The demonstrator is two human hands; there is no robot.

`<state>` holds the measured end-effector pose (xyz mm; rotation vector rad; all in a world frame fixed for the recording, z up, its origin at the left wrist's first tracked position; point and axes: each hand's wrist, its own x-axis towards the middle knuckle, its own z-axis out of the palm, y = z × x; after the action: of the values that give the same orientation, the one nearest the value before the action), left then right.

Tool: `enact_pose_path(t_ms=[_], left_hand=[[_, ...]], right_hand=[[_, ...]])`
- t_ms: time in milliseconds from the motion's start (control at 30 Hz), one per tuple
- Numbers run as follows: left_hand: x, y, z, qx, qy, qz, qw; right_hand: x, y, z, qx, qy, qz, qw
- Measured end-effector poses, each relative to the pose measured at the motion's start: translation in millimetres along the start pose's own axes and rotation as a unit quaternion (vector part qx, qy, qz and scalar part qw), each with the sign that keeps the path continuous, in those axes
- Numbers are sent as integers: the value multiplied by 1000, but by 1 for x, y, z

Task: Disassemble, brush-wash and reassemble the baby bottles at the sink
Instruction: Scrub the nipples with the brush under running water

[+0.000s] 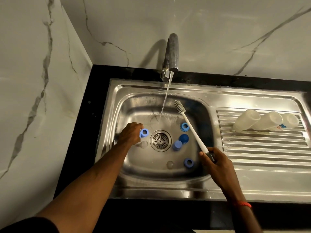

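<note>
My left hand grips a light blue bottle ring just left of the drain in the steel sink. My right hand holds the grey handle of a white bottle brush, its bristle head raised over the basin beside the water stream. Loose in the basin lie another blue ring, a dark blue cap, a light blue cap, a third blue ring and two clear teats. Three clear bottle bodies lie on the drainboard.
The tap runs a thin stream into the basin behind the drain. The ribbed drainboard stretches to the right. Black counter borders the sink, with marble walls at the back and the left.
</note>
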<state>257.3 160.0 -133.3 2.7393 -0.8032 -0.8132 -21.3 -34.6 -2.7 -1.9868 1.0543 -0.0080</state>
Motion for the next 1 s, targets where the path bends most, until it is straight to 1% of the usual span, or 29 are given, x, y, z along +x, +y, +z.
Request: enact_pose_path(t_ms=[167, 233, 333, 467, 600, 767, 900, 933, 967, 1000], left_hand=[[0, -2, 8, 72, 10, 40, 997], [0, -2, 12, 110, 19, 87, 990], [0, 8, 13, 206, 32, 149, 967], [-2, 19, 16, 276, 4, 173, 945], [-2, 21, 26, 307, 20, 176, 935], [4, 22, 37, 308, 40, 187, 932], [12, 23, 36, 278, 46, 188, 941], [17, 23, 35, 248, 45, 182, 950], [20, 24, 30, 194, 46, 165, 966], [22, 26, 26, 110, 48, 145, 982]], right_hand=[[-4, 1, -4, 2, -6, 11, 1000], [-5, 0, -5, 3, -7, 12, 1000], [-5, -1, -5, 7, -8, 14, 1000], [-3, -1, -4, 7, -5, 10, 1000], [-2, -1, -4, 5, -15, 12, 1000], [0, 1, -6, -3, -13, 12, 1000], [1, -1, -6, -9, -12, 11, 1000], [1, -2, -6, -9, -8, 8, 1000], [2, -3, -6, -9, -5, 3, 1000], [2, -5, -7, -8, -3, 0, 1000]])
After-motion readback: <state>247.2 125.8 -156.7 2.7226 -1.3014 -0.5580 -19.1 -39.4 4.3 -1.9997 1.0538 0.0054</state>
